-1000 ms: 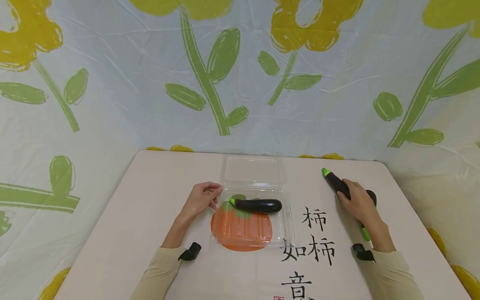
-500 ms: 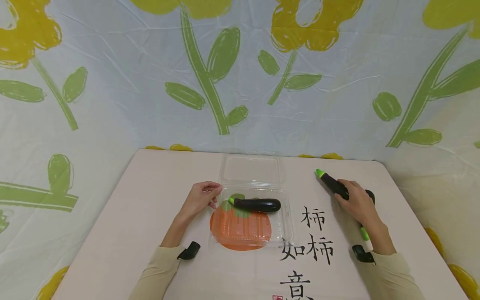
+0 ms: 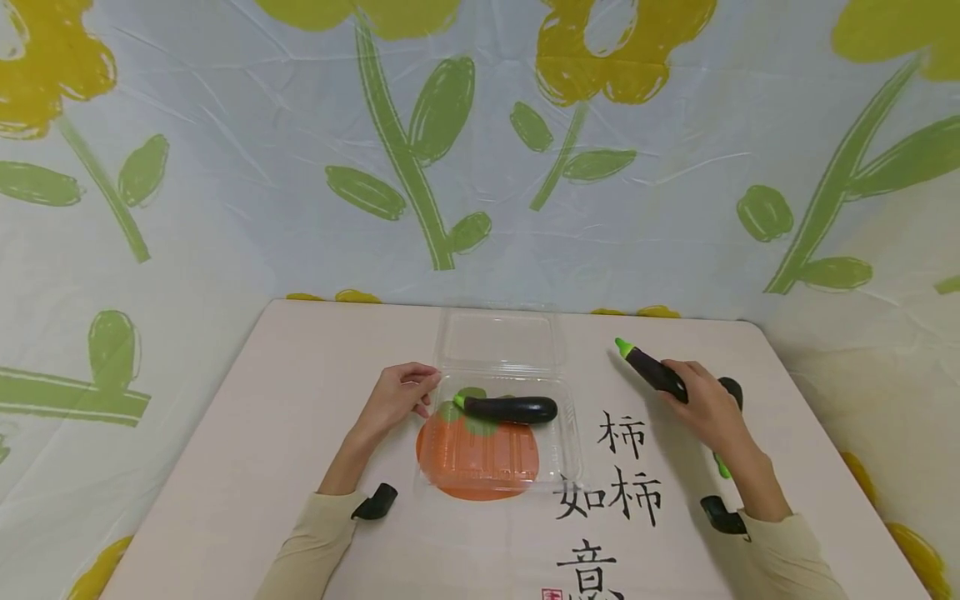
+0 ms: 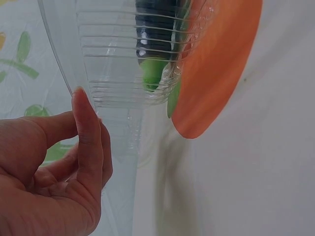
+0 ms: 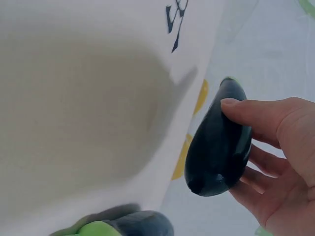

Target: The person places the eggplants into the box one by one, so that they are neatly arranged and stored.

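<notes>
Floral cloth (image 3: 292, 150) is surrounding the table (image 3: 285, 400) behind and at both sides. Clear container (image 3: 574, 433) is sitting mid-table over an orange print, lid leaning back toward the cloth. Hands are working apart: left hand (image 3: 397, 392) is pinching the container's left rim; right hand (image 3: 705, 404) is gripping one eggplant (image 3: 651, 371) above the table, right of the container. Second eggplant (image 3: 513, 409) is lying inside the container. Third eggplant (image 3: 733, 392) is apparently resting on the table, right hand and wrist blocking its middle. Black characters (image 3: 637, 496) are showing between container and right arm.
</notes>
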The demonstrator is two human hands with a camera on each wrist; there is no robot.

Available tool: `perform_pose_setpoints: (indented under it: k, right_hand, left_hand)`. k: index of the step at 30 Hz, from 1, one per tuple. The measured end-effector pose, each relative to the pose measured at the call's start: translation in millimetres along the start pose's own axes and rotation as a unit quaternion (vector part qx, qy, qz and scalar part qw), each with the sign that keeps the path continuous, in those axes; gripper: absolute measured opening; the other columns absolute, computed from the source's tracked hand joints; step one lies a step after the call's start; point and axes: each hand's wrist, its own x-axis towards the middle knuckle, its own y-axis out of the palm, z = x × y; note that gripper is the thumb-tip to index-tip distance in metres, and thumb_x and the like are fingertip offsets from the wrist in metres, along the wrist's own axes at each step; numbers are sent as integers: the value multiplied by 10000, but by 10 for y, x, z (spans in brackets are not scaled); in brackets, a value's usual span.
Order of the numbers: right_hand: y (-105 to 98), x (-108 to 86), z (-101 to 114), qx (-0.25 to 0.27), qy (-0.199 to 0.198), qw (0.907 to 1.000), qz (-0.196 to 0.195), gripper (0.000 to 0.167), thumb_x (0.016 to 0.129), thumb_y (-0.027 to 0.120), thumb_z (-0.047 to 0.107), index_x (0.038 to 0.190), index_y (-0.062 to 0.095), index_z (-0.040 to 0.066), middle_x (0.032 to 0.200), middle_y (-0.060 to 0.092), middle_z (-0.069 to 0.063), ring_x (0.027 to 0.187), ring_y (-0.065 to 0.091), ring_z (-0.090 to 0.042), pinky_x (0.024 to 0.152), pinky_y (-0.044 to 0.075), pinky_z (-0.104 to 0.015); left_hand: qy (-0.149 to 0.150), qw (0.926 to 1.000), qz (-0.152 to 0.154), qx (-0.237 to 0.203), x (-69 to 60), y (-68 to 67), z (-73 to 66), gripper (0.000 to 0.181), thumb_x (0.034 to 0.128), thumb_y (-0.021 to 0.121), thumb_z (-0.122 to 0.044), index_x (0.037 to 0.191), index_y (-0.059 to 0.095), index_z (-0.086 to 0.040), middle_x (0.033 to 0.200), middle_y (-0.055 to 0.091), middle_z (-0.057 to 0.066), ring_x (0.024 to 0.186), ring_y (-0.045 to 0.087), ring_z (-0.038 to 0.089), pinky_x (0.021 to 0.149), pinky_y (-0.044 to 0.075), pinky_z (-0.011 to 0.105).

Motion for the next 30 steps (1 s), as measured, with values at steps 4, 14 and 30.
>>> perform_pose_setpoints:
  k: [4,14,30]
  right_hand:
    - [-28,-9,64,-34,-115,9999,-92,502,847,812,15,1300,607,-49,1220,598,-317,1006,631,-514,751,546,-662]
    - [-134,-11,268,43,-432,9990,-127,490,846,806,-6,1298,618,-23,1206,622,-270,989,652,-473,721,563,-629]
    - [-191,31,569,-64,-1198,9923,-307,527,813,844,7,1299,640,16,1191,656,-199,1009,672,-398,702,584,-554]
  left_hand:
    - [38,10000,9,-20,5,-8,8,306,1007,684,-138,1190,666,107,928,656,279,676,630,242,537,601,278]
    - [-12,10000,8,-49,0,0,-3,268,1005,683,-125,1176,678,80,935,659,280,652,622,197,544,596,255]
    - [5,10000,26,-64,2,-4,3,270,1009,676,-126,1177,675,86,920,657,255,643,606,157,548,604,278]
